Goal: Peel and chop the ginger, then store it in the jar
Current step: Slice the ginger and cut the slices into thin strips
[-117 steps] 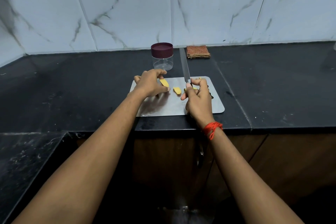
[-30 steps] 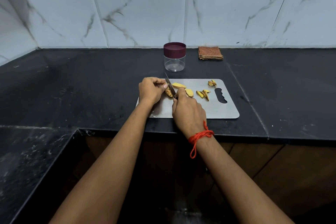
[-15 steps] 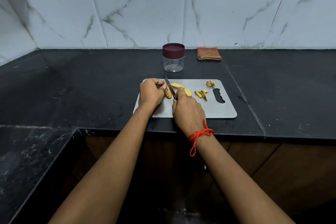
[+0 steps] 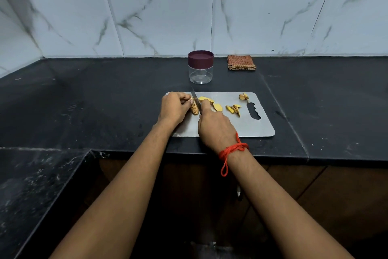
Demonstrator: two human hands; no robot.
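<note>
Head view. Pins a skin-on piece of ginger (image 4: 194,109) to the steel cutting board (image 4: 252,126) with the left hand (image 4: 174,107), fingers curled over its far end and thumb tip against it, apparently to stop any roll under the blade. Grips the knife (image 4: 195,99) in the right hand (image 4: 214,128), fingers clenched round a handle hidden beneath them, one finger reaching forward beside the blade for control. Lays the blade slanted along the right flank of the ginger, touching it, tip pointing toward the jar (image 4: 201,73): judged a peeling or trimming stroke, chopping not yet begun. Groups peeled yellow pieces (image 4: 217,107) just right of the blade and smaller trimmings (image 4: 234,110) farther right, near the board's handle slot, apart from the good flesh. Stands the jar upright just behind the board, maroon lid (image 4: 200,58) on, nothing inside, near enough for later filling. Shows a folded cloth (image 4: 241,62) beside the jar on the black counter (image 4: 105,101)
</note>
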